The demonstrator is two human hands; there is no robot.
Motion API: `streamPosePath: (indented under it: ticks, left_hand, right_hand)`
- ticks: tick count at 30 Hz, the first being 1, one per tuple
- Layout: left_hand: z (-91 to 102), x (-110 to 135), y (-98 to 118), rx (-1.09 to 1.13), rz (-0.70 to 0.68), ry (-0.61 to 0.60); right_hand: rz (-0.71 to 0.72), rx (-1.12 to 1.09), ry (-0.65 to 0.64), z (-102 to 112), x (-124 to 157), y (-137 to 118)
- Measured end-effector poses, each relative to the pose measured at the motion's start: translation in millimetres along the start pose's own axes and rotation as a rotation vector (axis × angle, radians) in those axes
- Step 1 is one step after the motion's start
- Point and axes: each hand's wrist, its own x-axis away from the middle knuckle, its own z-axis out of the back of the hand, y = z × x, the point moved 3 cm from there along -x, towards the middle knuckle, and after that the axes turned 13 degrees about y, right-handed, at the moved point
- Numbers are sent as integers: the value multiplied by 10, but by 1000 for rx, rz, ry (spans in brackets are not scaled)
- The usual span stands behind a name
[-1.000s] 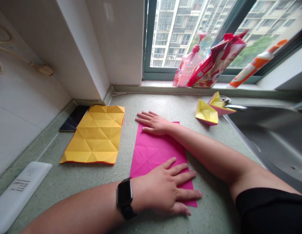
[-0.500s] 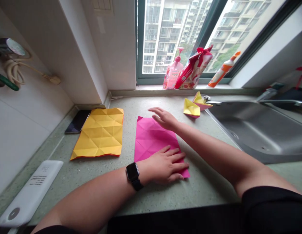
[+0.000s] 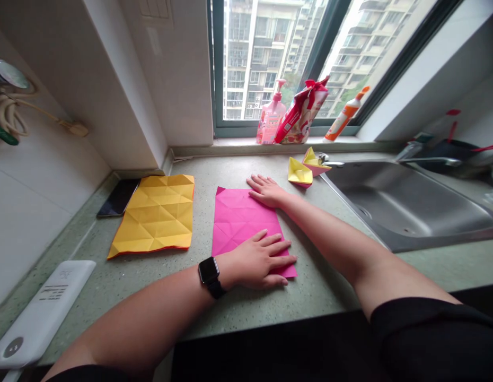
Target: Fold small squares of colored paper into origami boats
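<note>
A creased sheet of pink paper (image 3: 238,220) lies flat on the speckled counter (image 3: 230,313) in front of me. My left hand (image 3: 258,261), below a black watch (image 3: 209,271) on the wrist, rests palm down with spread fingers over the sheet's near right corner. At the far right corner my right hand (image 3: 267,191) also lies flat, fingers stretched out, partly on the paper and partly past its edge. The sheet's far left corner is folded over and looks darker. Both palms hide what is beneath them.
Creased yellow-orange paper (image 3: 159,212) lies left, beside a dark phone (image 3: 118,197). A white power bank (image 3: 43,313) is near the left edge. Two yellow-and-pink folded paper boats (image 3: 300,172) stand by the steel sink (image 3: 421,199). A pump bottle (image 3: 270,121) and other packages line the windowsill.
My right hand has come down from above the paper onto its far right corner. My left hand stays flat on the sheet. The view has shifted slightly to the right.
</note>
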Motion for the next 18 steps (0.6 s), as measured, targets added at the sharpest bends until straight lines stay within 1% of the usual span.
streamPosePath:
  ticks: [1,4,7,9,10,12,14,16,18]
  left_hand:
    - [3,5,2,3,0,-1]
    - [-7,12,2,2,6,4]
    - [-27,6,-8,-2,20,12]
    - [-32,-4,-22,3,35,20]
    - [-32,-10,-31,9,40,26]
    - [-30,-24,-55,16,50,45]
    - [-25,-34,-85,11,67,68]
    - [-3,-34,-125,1,102,89]
    - [53,-21,-176,-4,121,92]
  right_hand:
    - [-92,28,28,14,-30,59]
    - [-200,64,88,87,-40,113]
    - [-174,41,164,198,80,71]
    - [-78,-76,271,274,236,8]
    - [-15,-145,296,292,329,-32]
    - [125,-254,240,274,521,-128]
    - [200,-285,146,217,674,-215]
    - [203,-244,98,166,754,-270]
    - [158,-189,75,136,763,-287]
